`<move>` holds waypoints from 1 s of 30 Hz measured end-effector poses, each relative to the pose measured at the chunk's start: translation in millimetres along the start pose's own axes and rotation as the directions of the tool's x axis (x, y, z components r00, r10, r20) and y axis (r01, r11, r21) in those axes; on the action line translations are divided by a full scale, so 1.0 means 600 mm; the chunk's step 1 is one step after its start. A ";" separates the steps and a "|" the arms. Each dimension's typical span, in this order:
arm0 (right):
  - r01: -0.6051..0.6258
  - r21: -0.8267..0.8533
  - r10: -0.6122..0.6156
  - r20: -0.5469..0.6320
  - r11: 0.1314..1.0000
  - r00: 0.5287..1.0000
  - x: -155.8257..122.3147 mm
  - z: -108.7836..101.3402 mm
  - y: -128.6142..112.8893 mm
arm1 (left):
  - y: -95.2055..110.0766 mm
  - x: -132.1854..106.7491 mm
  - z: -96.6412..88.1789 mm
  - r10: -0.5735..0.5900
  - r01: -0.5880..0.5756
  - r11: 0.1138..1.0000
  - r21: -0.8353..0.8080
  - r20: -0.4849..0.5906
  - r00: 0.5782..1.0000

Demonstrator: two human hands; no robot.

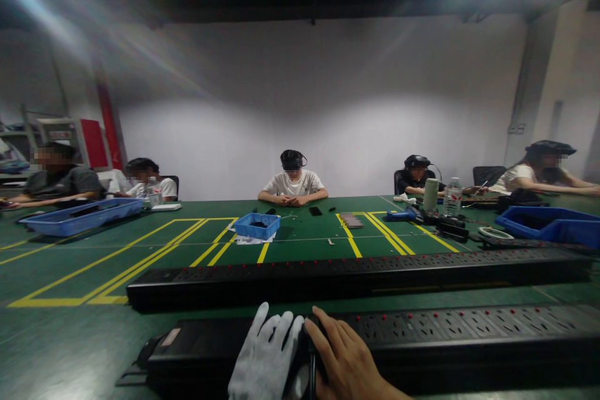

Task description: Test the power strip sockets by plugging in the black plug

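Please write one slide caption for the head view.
Gloved left hand and bare right hand side by side at the nearer power strip.

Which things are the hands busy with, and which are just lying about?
Seem part of the job:
near power strip, under the hands
gloved left hand
bare right hand

Probably just lying about:
clear bottle
green bottle
pale ring

One socket strip [435, 332] is overlapped by the left hand [269, 353] and right hand [347, 353], set side by side. Beyond the hands, a second strip [337, 276] is laid roughly parallel. Farther ahead, slightly left, a basket [253, 230] is placed on the table [70, 337]; a tray [82, 222] is seen far left, a bin [529, 228] far right.
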State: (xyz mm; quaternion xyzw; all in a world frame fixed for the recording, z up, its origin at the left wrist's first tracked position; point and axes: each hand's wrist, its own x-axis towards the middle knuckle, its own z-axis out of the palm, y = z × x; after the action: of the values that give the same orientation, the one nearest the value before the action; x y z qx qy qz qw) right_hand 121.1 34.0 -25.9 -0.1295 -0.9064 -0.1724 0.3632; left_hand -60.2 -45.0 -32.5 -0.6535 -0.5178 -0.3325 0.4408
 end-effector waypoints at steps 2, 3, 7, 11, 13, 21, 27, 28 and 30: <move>-0.001 0.004 0.001 0.021 1.000 1.000 0.000 -0.002 0.001 | -0.002 -0.001 -0.006 0.012 -0.012 0.999 0.052 0.001 1.000; -0.002 0.006 0.002 0.030 1.000 1.000 0.000 -0.003 0.001 | -0.004 -0.001 -0.009 0.037 -0.038 0.995 0.096 0.018 0.999; -0.007 0.014 0.006 0.075 1.000 0.997 0.002 -0.009 0.000 | -0.008 -0.005 -0.014 0.151 -0.162 0.966 0.202 0.068 0.986; -0.008 0.008 0.007 0.112 1.000 0.994 0.005 -0.014 -0.003 | 0.001 -0.008 -0.007 0.006 -0.003 0.997 0.077 -0.045 0.999; -0.010 0.006 0.009 0.116 1.000 0.993 0.004 -0.015 -0.003 | 0.006 -0.007 -0.007 -0.039 0.042 0.998 0.041 -0.067 0.997; 0.024 -0.010 -0.023 0.060 1.000 0.998 -0.001 -0.005 0.001 | 0.002 0.002 -0.018 -0.003 0.007 0.999 0.043 -0.078 0.997; 0.024 -0.015 -0.023 0.027 1.000 0.999 -0.001 -0.005 0.003 | -0.008 -0.006 -0.025 0.063 -0.059 0.997 0.050 -0.070 0.996; 0.021 -0.013 -0.020 0.024 1.000 1.000 -0.001 -0.005 0.002 | -0.009 -0.006 -0.026 0.076 -0.073 0.996 0.046 -0.077 0.994; 0.012 -0.009 -0.012 0.023 1.000 1.000 -0.001 -0.005 0.002 | -0.012 -0.006 -0.028 0.099 -0.096 0.994 0.049 -0.076 0.992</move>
State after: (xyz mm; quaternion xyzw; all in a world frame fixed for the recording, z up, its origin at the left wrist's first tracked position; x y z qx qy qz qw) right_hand 123.5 33.6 -24.2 -0.1277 -0.9105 -0.1772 0.3512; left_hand -67.6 -61.1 -27.4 -0.6543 -0.4751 -0.3241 0.4911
